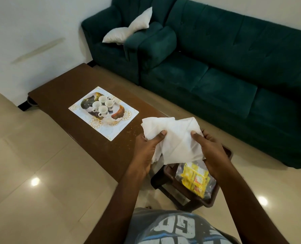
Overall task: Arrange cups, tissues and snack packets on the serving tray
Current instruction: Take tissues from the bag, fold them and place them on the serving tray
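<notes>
I hold white tissues (174,136) between both hands above the near end of the brown table (61,92). My left hand (148,150) grips their left side, my right hand (209,148) the right side. Several white cups (102,106) stand close together on the patterned serving tray (117,115), which rests on a white placemat (121,125) mid-table. Yellow snack packets (195,178) in clear wrapping lie in a dark brown basket (165,178) below my right hand, partly hidden by the tissues.
A dark green sofa (234,67) runs along the right, with an armchair (114,46) and white cushions (128,29) behind the table. Glossy beige floor tiles (32,173) spread to the left. A white wall (32,32) stands behind.
</notes>
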